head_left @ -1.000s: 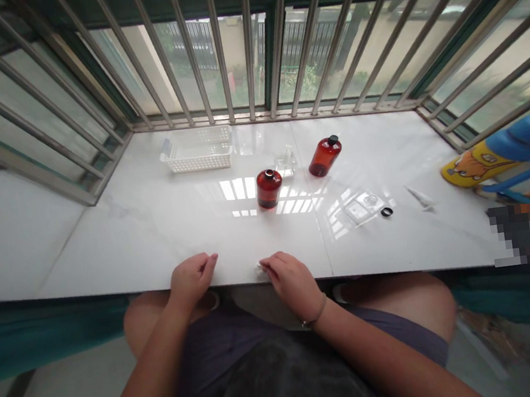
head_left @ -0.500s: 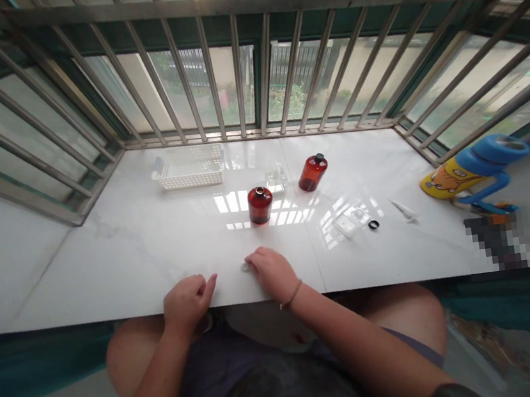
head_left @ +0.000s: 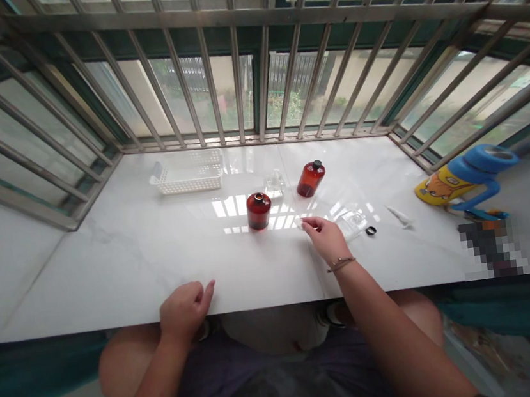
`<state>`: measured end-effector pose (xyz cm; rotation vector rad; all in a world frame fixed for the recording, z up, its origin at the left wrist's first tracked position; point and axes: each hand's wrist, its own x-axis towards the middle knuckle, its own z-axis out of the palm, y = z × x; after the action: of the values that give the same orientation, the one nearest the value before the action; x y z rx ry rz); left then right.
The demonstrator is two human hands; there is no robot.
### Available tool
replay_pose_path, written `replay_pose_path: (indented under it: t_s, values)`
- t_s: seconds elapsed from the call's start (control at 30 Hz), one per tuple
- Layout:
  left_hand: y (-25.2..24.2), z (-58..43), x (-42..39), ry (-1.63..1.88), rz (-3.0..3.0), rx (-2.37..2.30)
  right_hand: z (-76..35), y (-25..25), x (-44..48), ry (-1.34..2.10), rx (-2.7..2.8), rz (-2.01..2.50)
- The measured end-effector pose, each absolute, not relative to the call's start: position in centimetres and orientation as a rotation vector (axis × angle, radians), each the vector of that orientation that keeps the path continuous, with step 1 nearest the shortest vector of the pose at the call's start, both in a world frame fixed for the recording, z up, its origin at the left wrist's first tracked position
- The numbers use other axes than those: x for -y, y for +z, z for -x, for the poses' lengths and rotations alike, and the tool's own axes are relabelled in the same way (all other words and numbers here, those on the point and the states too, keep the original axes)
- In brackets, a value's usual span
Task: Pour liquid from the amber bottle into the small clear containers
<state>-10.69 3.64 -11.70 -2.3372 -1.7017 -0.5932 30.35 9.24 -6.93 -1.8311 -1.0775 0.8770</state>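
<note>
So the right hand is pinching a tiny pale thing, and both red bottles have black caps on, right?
Not quite: in the head view, only the farther red bottle has its black cap on; the nearer red bottle has an open top. The right hand is indeed pinching a tiny pale thing.

From the right hand [head_left: 325,237], the open red-brown bottle [head_left: 260,215] stands at 10 o'clock, a clear object [head_left: 274,186] behind it at 11, and the capped bottle [head_left: 310,180] at 12 – the strip of surface [head_left: 240,272] leading to that one is free. Clear packaging [head_left: 352,222] crowds the hand at 2 to 3 o'clock, with a black ring [head_left: 371,231] just past it. From the left hand [head_left: 185,308], a broad bare lane runs toward 12, ending at the white basket [head_left: 191,186]; farther on, window bars [head_left: 213,82] block the way.
</note>
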Motion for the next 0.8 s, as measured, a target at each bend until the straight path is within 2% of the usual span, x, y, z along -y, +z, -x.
replay_pose_path:
  t_s: [0.2, 0.37, 0.53, 0.67, 0.8]
  values:
    - [-11.7, 10.6, -3.6, -0.563, 2.334, 1.728, -25.2, -7.0, -5.3, 1.492, 0.939, 1.411]
    - [-11.8, 10.6, -3.7, -0.560, 2.341, 1.758, -24.3, -7.5, -4.1, 1.650, 0.864, 1.331]
    - [-11.9, 10.7, -3.6, -0.558, 2.334, 1.770, -25.4, -8.8, -3.9, 1.519, 0.885, 1.551]
    - [-11.9, 10.7, -3.6, -0.557, 2.329, 1.803, -27.0, -8.6, -3.0, 1.195, 1.049, 1.751]
    - [-12.0, 10.7, -3.6, -0.539, 2.334, 1.817, -27.2, -7.4, -2.7, 0.918, 1.356, 1.750]
